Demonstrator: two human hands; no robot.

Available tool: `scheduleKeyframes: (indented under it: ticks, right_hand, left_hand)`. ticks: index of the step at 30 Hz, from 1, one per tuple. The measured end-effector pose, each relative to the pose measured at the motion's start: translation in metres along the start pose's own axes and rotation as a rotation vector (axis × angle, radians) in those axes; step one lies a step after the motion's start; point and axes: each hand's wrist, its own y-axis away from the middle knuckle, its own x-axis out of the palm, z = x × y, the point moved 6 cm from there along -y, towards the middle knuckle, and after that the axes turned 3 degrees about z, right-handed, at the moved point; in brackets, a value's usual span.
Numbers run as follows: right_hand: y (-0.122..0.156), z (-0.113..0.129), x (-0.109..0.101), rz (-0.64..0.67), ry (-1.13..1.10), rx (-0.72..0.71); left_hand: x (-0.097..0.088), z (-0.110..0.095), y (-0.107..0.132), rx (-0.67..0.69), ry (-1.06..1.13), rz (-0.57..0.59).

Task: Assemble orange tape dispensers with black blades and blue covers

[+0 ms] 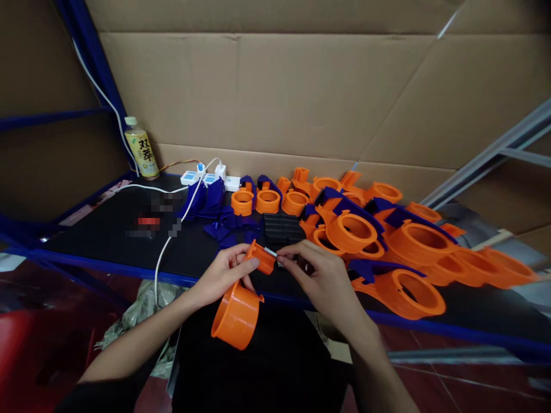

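My left hand (228, 272) is closed around the narrow end of an orange plastic tape dispenser body (236, 315), whose wide ring hangs below the fingers. My right hand (321, 275) pinches a small silvery serrated blade (271, 252) between thumb and fingertips. The blade sits right at the upper edge of the dispenser's end; whether it is seated there I cannot tell. Just beyond my hands is a black ribbed block (282, 229). Small dark blue plastic pieces (221, 229) lie to its left.
Several orange dispensers with blue parts (415, 292) crowd the right of the black table (129, 246). Stacked blue plates (213, 201) stand near a white power strip (232, 183). A white cable (162, 252) hangs over the front edge. A drink bottle (143, 150) stands back left.
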Motion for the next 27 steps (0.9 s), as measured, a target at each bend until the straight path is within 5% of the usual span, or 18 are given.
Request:
scheduleKeyframes:
  ticks: [14, 21, 27]
  right_hand:
    - [-0.004, -0.006, 0.011, -0.143, 0.02, -0.075]
    - [-0.006, -0.044, 0.006, 0.026, 0.423, 0.047]
    - [-0.008, -0.051, 0.019, 0.151, 0.509, 0.026]
  left_hand:
    - [-0.004, 0.004, -0.004, -0.051, 0.124, -0.039]
    - [-0.011, 0.005, -0.004, -0.05, 0.293, -0.16]
    - [-0.013, 0.006, -0.005, -0.021, 0.306, -0.17]
